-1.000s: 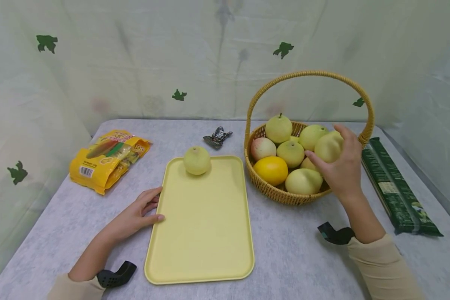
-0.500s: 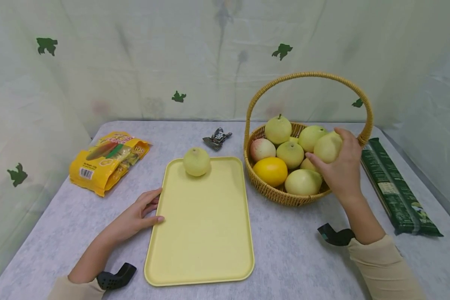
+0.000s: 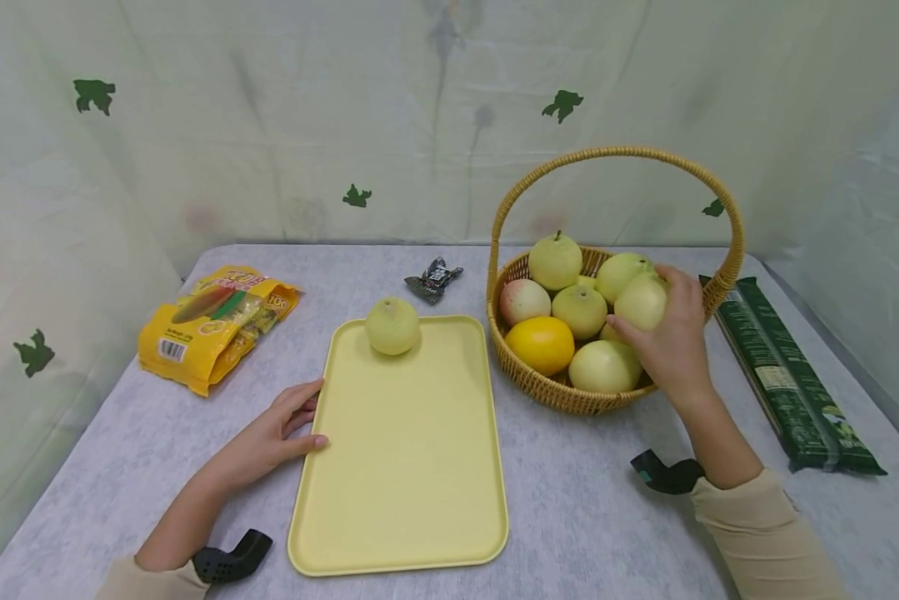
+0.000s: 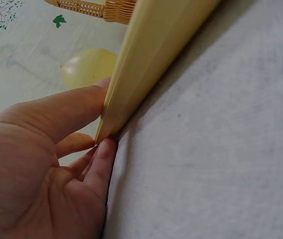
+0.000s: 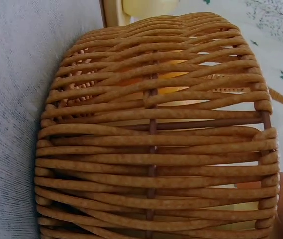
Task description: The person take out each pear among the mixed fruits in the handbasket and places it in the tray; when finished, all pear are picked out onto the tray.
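Observation:
My left hand [image 3: 272, 435] is at the left edge of a pale yellow tray [image 3: 412, 467], thumb over the rim and fingers against its outer side; the left wrist view shows this pinch close up. On the tray's far end sits a round pale green pear [image 3: 392, 327]. Over the right side of a wicker basket [image 3: 569, 400], my right hand [image 3: 677, 342] holds another pale green pear [image 3: 641, 302] between thumb and fingers. From the right wrist, the woven basket wall [image 5: 151, 149] hides most of that hand.
More pears [image 3: 606, 367], a pinkish peach [image 3: 524, 301] and a yellow fruit [image 3: 541, 345] fill the basket, under its tall arched handle [image 3: 621, 152]. A yellow candy bag [image 3: 217, 325] lies left, a black wrapped sweet [image 3: 434, 280] behind the tray, a green packet [image 3: 797, 375] right.
My right hand has shifted slightly left with the pear, which now sits closer to the neighbouring fruit. The left hand and the tray have stayed in place.

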`<state>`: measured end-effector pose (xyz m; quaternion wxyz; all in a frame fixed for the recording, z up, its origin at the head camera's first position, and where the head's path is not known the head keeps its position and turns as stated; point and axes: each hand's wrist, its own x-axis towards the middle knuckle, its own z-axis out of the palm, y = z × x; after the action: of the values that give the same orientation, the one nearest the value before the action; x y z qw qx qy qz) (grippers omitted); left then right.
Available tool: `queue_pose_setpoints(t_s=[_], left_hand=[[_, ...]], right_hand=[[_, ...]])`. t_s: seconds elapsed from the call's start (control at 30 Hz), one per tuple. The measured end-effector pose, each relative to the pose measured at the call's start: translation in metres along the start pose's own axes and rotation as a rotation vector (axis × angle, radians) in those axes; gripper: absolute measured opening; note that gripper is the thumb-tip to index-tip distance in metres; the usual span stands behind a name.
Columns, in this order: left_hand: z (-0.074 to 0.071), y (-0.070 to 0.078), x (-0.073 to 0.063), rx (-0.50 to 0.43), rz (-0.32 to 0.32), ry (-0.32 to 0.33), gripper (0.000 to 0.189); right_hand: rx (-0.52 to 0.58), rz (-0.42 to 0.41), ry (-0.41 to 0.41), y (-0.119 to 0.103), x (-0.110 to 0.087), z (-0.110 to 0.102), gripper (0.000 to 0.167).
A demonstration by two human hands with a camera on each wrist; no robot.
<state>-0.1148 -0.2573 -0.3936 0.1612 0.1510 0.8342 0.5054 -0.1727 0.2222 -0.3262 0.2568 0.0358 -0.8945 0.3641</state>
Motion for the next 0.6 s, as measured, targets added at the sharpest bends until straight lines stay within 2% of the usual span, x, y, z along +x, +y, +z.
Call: queue_pose_setpoints(t_s=[0.1, 0.27, 0.37, 0.6], left_hand=[[0.000, 0.000, 0.001, 0.000, -0.004, -0.001, 0.079], [-0.001, -0.001, 0.001, -0.001, -0.003, -0.002, 0.079], [-0.001, 0.000, 0.001, -0.004, -0.003, -0.003, 0.079], [0.000, -0.001, 0.000, 0.006, 0.017, -0.007, 0.078]], right_hand=[[-0.005, -0.002, -0.026, -0.001, 0.000, -0.002, 0.077], [-0.037, 0.067, -0.109, -0.003, -0.001, -0.008, 0.079], [-0.064, 0.081, -0.143, -0.002, 0.000, -0.011, 0.080], [-0.049, 0.034, -0.130, -0.004, 0.001, -0.014, 0.079]])
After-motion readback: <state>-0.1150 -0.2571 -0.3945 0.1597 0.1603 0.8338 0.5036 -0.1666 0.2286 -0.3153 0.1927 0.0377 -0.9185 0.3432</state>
